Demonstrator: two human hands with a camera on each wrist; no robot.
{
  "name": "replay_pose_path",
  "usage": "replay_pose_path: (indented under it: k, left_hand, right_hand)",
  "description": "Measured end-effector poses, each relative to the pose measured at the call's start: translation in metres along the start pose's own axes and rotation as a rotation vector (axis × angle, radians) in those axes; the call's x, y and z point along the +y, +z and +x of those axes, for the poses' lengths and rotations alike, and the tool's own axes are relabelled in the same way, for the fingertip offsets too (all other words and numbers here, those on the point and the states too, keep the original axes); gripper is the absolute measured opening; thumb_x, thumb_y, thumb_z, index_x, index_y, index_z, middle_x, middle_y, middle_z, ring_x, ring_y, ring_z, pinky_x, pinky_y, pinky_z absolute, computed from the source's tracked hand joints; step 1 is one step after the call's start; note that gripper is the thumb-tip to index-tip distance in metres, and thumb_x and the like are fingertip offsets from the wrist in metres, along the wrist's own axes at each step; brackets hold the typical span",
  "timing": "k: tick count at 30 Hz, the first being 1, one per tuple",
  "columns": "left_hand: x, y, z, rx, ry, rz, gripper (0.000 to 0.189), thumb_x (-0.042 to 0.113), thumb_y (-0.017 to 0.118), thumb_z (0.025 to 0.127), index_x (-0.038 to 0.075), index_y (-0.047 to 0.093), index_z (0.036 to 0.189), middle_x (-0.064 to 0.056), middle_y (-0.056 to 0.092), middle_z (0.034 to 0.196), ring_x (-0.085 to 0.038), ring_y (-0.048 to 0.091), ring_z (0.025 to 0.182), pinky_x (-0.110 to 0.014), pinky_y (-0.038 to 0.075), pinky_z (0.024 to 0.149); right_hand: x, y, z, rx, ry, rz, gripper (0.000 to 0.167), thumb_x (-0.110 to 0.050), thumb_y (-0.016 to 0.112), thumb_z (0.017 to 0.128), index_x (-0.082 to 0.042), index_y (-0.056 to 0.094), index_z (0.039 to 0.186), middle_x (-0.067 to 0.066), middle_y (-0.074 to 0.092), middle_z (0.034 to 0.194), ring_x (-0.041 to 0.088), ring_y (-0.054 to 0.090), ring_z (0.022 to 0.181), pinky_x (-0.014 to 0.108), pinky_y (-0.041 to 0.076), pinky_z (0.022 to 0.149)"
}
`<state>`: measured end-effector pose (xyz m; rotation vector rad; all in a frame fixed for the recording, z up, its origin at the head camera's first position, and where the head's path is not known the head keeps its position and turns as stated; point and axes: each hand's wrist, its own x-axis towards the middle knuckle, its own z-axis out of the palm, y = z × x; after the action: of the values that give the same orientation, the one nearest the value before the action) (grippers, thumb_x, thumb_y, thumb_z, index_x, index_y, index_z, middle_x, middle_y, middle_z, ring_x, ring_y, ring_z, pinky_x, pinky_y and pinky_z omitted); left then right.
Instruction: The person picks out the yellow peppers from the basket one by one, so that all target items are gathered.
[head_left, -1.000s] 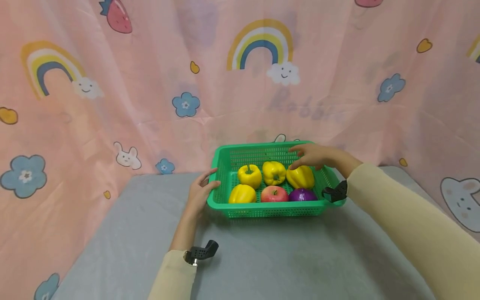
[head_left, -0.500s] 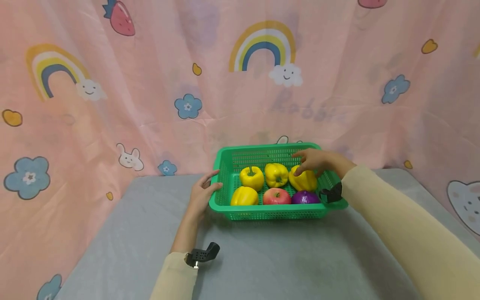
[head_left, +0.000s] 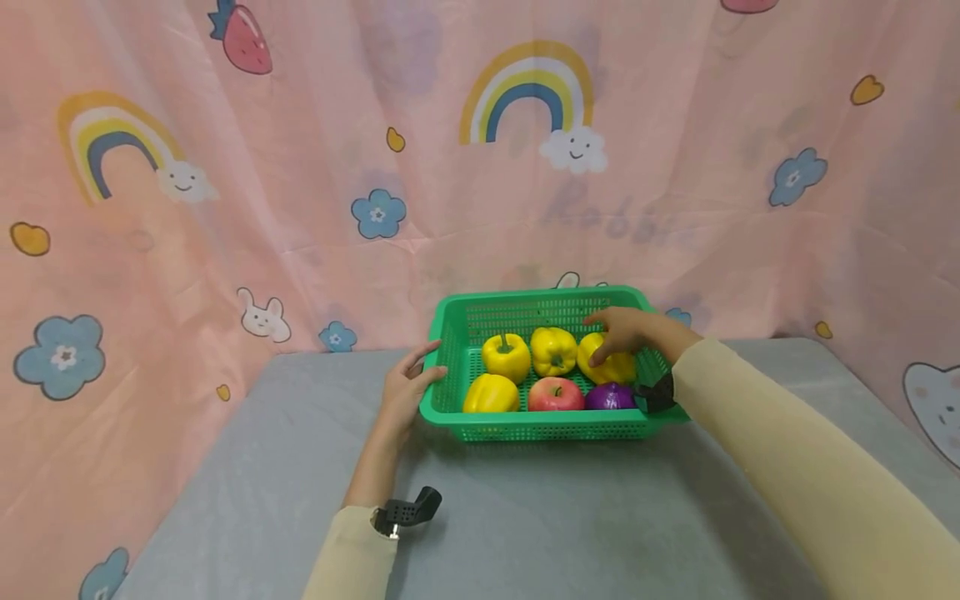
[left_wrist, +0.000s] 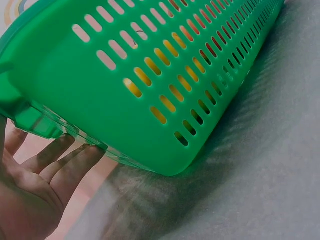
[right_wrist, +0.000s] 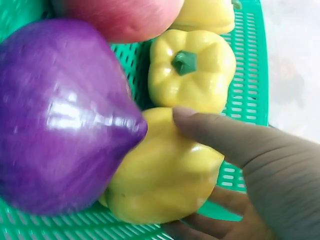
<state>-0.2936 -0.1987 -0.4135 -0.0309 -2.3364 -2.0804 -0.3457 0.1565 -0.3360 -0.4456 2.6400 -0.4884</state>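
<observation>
Head: L hand (head_left: 401,393) at L end of green perforated plastic basket (head_left: 551,419) on grey-covered bench (head_left: 540,517), prob. to stop sliding; R hand (head_left: 630,327) at glossy yellow bell pepper (head_left: 617,367), basket's R rear.
L wrist: fingers (left_wrist: 75,172) near-straight, touching end wall.
R wrist: thumb (right_wrist: 215,130) + fingers round pepper, i.e. gripping.

Even light — glare on purple vegetable (right_wrist: 65,120), shadow below basket (head_left: 547,419) — wrist views soft.

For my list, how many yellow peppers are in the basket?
4: front-left pepper, back-left pepper, back-middle pepper and back-right pepper, gripped by the right hand. One could be hidden.
</observation>
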Motion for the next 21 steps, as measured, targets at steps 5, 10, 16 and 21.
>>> replay_pose_path:
  k: [5,10,16,21]
  left_hand:
    - [-0.001,-0.001,0.001,0.009,-0.008,0.006,0.048,0.021,0.069,0.093,0.026,0.061,0.141,-0.014,0.056,0.148,-0.029,0.059,0.130,-0.036,0.053,0.095]
    - [0.000,0.000,-0.002,0.008,-0.014,-0.006,0.048,0.020,0.068,0.094,0.026,0.060,0.141,-0.013,0.052,0.153,-0.030,0.056,0.135,-0.042,0.052,0.100]
    - [0.001,0.000,-0.003,0.007,-0.024,-0.003,0.048,0.021,0.068,0.094,0.025,0.060,0.141,-0.014,0.053,0.151,-0.030,0.056,0.134,-0.040,0.052,0.099]
    - [0.003,0.000,-0.002,0.006,-0.026,-0.010,0.048,0.020,0.069,0.093,0.024,0.061,0.141,-0.016,0.057,0.147,-0.029,0.060,0.129,-0.031,0.054,0.091]
  right_hand:
    - [0.001,0.003,0.004,-0.002,-0.003,-0.055,0.076,-0.027,0.072,0.092,0.003,0.038,0.153,0.035,0.036,0.154,0.054,0.040,0.139,0.061,0.043,0.109]
    - [0.000,0.003,0.002,0.029,-0.035,-0.067,0.071,-0.024,0.071,0.091,0.003,0.043,0.150,0.035,0.041,0.152,0.054,0.043,0.136,0.061,0.045,0.106]
    - [0.004,-0.004,-0.005,0.084,-0.082,-0.026,0.068,-0.022,0.069,0.089,0.001,0.046,0.149,0.034,0.042,0.152,0.051,0.048,0.132,0.058,0.050,0.099]
    - [0.006,-0.013,-0.015,0.192,-0.096,-0.019,0.070,-0.024,0.070,0.088,0.000,0.046,0.150,0.033,0.043,0.152,0.049,0.053,0.128,0.055,0.053,0.093]
